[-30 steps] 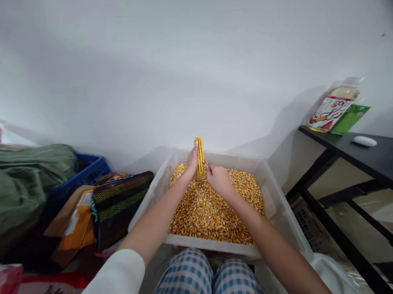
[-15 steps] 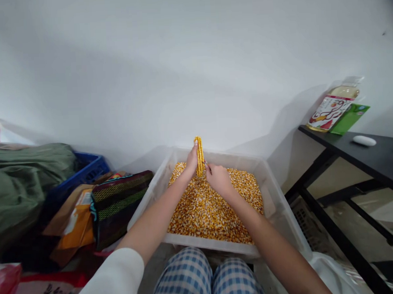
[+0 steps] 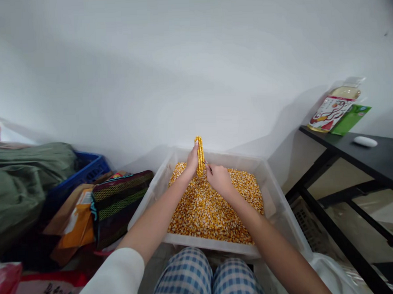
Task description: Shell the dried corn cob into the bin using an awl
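Observation:
A yellow corn cob [image 3: 200, 153] stands upright over a clear plastic tub [image 3: 274, 191] filled with loose corn kernels [image 3: 213, 207]. My left hand [image 3: 191, 162] grips the cob along its left side. My right hand [image 3: 219, 178] is closed just right of the cob's lower end and holds a thin pointed tool [image 3: 206, 165] whose tip touches the cob. Both forearms reach out over the tub from my knees in checked trousers [image 3: 206, 278].
Left of the tub lie a dark mesh bag [image 3: 120, 203], an orange package [image 3: 75, 223], a blue crate [image 3: 82, 172] and a green cloth [image 3: 23, 182]. A black table [image 3: 364, 155] on the right carries a bottle [image 3: 334, 107], a green box [image 3: 349, 119] and a white object [image 3: 365, 141].

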The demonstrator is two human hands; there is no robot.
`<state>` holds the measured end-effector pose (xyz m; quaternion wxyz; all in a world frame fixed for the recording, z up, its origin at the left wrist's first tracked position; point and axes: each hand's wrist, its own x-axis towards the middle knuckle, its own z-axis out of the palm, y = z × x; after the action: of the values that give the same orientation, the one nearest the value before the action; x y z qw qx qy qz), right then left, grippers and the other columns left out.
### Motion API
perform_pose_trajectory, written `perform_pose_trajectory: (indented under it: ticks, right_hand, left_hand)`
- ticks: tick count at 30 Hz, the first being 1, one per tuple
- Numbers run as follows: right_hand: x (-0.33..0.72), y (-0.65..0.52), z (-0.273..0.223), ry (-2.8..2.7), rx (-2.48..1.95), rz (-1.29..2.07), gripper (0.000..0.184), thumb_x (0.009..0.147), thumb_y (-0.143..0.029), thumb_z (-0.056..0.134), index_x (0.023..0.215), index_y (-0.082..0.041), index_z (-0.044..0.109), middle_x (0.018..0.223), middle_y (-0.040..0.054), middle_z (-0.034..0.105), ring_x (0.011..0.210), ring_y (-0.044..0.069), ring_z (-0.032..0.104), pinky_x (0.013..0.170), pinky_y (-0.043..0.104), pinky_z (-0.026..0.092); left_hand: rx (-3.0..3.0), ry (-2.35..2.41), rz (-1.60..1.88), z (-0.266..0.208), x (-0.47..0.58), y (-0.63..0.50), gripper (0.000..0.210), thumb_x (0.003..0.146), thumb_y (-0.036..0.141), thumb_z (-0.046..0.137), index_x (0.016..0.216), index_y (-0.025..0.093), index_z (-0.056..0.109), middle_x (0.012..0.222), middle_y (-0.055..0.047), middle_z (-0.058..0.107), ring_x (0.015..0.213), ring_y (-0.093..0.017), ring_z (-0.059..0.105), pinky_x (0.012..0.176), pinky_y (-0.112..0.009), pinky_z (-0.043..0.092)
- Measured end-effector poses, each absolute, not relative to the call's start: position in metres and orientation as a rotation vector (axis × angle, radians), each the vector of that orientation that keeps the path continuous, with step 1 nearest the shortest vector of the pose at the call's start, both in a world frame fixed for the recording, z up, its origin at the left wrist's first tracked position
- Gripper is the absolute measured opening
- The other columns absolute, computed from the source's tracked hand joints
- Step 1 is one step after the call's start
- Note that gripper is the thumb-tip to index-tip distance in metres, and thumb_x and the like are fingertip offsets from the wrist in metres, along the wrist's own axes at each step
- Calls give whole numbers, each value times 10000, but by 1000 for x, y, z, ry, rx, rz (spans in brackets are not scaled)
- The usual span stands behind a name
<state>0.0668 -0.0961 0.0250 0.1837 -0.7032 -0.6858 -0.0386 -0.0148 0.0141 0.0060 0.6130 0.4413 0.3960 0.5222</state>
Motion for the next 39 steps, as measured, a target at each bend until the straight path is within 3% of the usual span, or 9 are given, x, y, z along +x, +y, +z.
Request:
perform_pose_trajectory:
  ticks: [39]
  right_hand:
    - [65,-99,29,-1945,-2008,-110,411,933,-328,270,933,-171,651,851,104,690,729,188,640,671,251,403]
  left_hand:
    - [946,867,1234,7,-13,12,528,701,721,441,774,199,485,486,15,481,470,-168,570,423,-255,415]
